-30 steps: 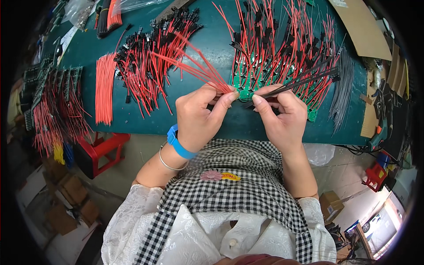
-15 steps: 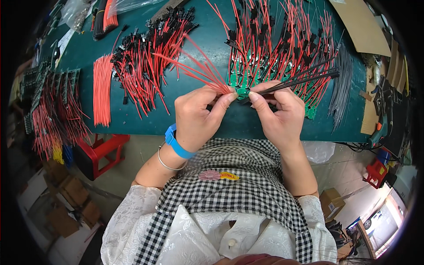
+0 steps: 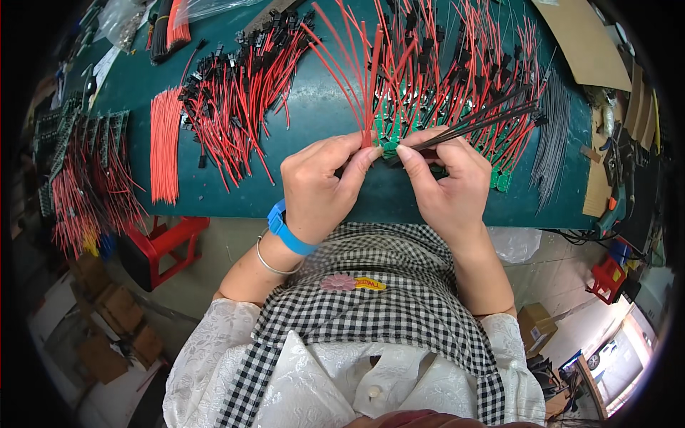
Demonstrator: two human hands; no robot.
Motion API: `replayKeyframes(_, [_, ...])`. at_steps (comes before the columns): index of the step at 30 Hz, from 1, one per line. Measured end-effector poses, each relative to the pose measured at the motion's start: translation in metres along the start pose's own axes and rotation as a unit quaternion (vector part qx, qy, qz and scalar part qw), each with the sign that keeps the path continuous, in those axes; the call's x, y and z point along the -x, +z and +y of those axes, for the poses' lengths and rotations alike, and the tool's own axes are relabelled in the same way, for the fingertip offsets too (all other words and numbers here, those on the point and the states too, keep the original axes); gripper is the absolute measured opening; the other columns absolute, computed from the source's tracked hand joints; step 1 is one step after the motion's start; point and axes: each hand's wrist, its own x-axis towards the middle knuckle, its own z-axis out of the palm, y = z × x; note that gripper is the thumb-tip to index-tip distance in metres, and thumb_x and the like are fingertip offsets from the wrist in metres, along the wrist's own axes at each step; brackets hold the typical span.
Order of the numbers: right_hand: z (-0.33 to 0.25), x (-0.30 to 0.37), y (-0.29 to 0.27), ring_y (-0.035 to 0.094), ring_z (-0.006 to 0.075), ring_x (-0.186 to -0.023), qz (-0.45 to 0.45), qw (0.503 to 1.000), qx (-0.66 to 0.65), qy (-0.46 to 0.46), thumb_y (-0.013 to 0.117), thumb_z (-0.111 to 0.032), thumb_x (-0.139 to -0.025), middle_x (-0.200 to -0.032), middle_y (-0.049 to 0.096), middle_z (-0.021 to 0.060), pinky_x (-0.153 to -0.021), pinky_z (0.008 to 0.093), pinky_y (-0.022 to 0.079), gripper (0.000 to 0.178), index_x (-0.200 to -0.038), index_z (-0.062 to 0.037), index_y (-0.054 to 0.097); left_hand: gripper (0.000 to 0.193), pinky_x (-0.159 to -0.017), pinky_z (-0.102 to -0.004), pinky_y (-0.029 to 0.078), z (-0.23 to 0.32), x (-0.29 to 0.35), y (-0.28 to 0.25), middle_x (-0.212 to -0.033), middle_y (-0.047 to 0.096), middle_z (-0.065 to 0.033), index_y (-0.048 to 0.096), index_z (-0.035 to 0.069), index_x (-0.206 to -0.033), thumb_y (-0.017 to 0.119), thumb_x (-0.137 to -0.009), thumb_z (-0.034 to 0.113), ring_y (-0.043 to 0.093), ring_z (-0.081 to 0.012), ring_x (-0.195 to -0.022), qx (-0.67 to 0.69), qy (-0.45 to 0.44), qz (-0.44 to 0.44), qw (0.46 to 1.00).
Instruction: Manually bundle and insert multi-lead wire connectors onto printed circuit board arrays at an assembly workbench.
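My left hand [image 3: 325,170] is closed in a pinch on a bundle of red wires [image 3: 367,100], which fan upward from the fingertips. My right hand [image 3: 449,175] pinches a bundle of black wires [image 3: 492,123] that point off to the upper right. Between the two thumbs sits a small green circuit board [image 3: 389,148], close to both sets of fingertips. Whether the fingers also grip it, I cannot tell. Just beyond the hands lie green boards [image 3: 410,114] with red wires and black connectors attached.
Left of the hands are a pile of red leads with black connectors [image 3: 235,100] and a sheaf of red wires [image 3: 165,146]. Grey-black wires [image 3: 551,143] lie to the right. Wired boards [image 3: 93,164] hang at the far left. A red stool [image 3: 168,246] stands below the table [image 3: 242,203].
The red wires in my left hand have swung from leaning left to standing nearly upright. The black wires have shifted slightly. Both hands stay almost in place.
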Motion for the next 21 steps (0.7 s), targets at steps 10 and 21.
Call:
replayKeyframes(10, [0.000, -0.001, -0.001, 0.070, 0.0189, -0.068, 0.005, 1.000, -0.001, -0.004, 0.073, 0.003, -0.084, -0.084, 0.069, 0.0122, -0.059, 0.0279, 0.058, 0.007, -0.089, 0.0050, 0.068, 0.013, -0.060, -0.0260, 0.055, 0.005, 0.002, -0.006, -0.083, 0.075, -0.0103, 0.075, 0.000, -0.098, 0.076, -0.085, 0.001, 0.071, -0.0143, -0.068, 0.071, -0.078, -0.009, 0.994])
replayKeyframes(21, [0.000, -0.006, 0.005, 0.068, 0.0165, -0.066, -0.021, 0.997, 0.066, -0.044, 0.074, 0.002, -0.083, -0.082, 0.068, 0.0108, -0.057, 0.0281, 0.055, 0.009, -0.088, 0.0044, 0.067, 0.008, -0.062, -0.0252, 0.057, 0.007, 0.010, -0.019, -0.077, 0.074, -0.0091, 0.073, -0.002, -0.093, 0.076, -0.086, 0.002, 0.072, -0.0136, -0.069, 0.080, -0.106, -0.055, 0.990])
